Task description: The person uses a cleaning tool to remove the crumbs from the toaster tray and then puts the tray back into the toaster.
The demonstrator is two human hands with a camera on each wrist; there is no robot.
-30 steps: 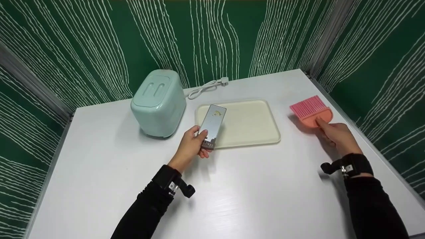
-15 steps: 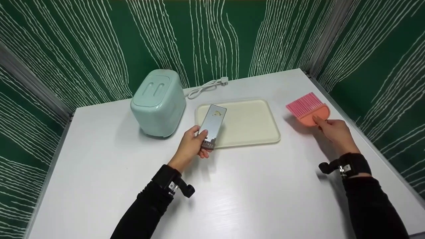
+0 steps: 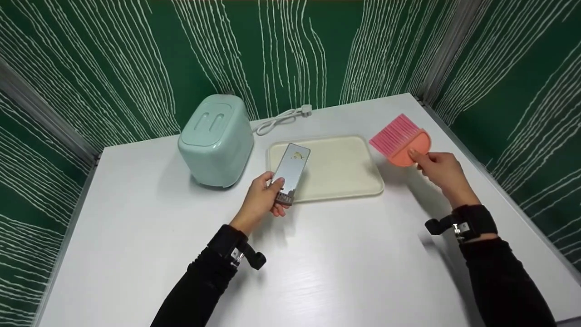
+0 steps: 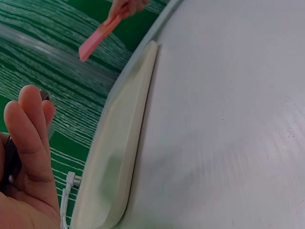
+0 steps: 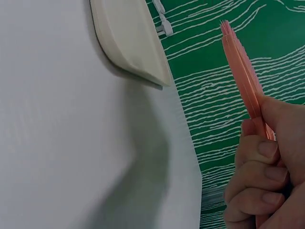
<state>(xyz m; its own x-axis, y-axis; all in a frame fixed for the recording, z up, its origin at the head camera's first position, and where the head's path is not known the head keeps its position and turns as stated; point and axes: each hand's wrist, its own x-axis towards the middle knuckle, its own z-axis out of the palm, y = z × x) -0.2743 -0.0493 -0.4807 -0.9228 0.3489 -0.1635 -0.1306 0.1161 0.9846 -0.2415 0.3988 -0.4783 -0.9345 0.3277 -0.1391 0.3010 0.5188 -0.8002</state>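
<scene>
Our left hand (image 3: 265, 196) grips a silver case (image 3: 292, 165) over the tray (image 3: 340, 168), long axis slanting forward-right; by the tray's right edge, our right hand (image 3: 442, 170) pinches a pink brush (image 3: 398, 138), bristles pointing forward-left.

Above the tray (image 3: 341, 175), free room lies between silver case (image 3: 293, 167) and pink brush (image 3: 402, 141); the toaster (image 3: 215, 141) blocks the left.

One left hand (image 3: 259, 199), one right hand (image 3: 447, 175), that's two hands! Two sleeves (image 3: 504, 279), two wrist straps (image 3: 480, 221). One brush (image 3: 401, 140) over on the right, one slim box (image 3: 294, 163) further left, just one tray (image 3: 340, 168). Far left, one toaster (image 3: 215, 159), two slots (image 3: 203, 122) on top. At the far side, one cord (image 3: 272, 123), one plug (image 3: 307, 110). One table (image 3: 345, 268).
</scene>
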